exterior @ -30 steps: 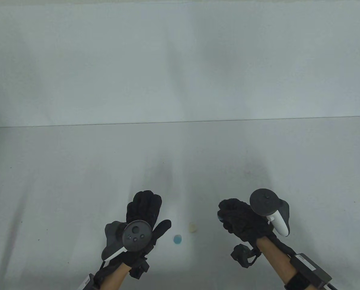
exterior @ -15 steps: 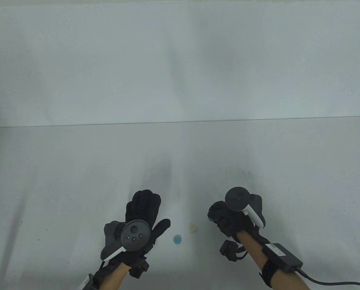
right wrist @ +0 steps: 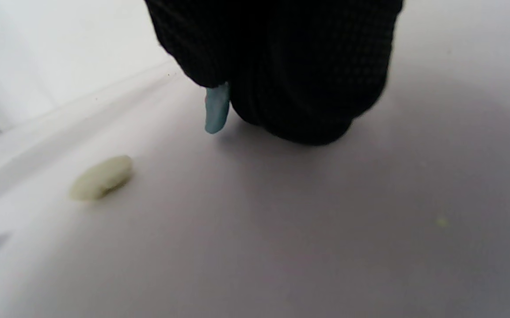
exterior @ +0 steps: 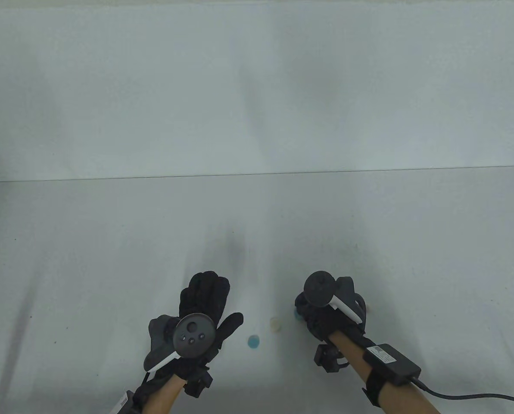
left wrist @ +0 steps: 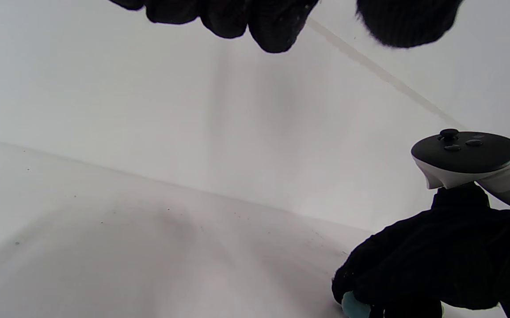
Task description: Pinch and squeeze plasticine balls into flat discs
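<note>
My right hand [exterior: 313,308] pinches a flattened light-blue plasticine disc [right wrist: 216,109] between curled fingers, just above the table; its edge also peeks out as the held blue disc [exterior: 297,313] [left wrist: 353,306]. A cream disc [exterior: 275,324] [right wrist: 101,177] lies on the table just left of that hand. Another blue disc [exterior: 253,342] lies flat further left, beside my left thumb. My left hand [exterior: 207,297] rests palm down on the table with fingers straight, holding nothing; the left fingertips [left wrist: 272,31] hang at the top of the left wrist view.
The white table [exterior: 88,258] ends at a far edge against a white backdrop. A black cable [exterior: 468,394] trails from the box on my right forearm toward the right. A small yellowish speck [right wrist: 441,222] lies on the table.
My right hand has moved left and lower with the blue disc, ending close to the cream disc. The left hand and the two discs on the table have stayed put.
</note>
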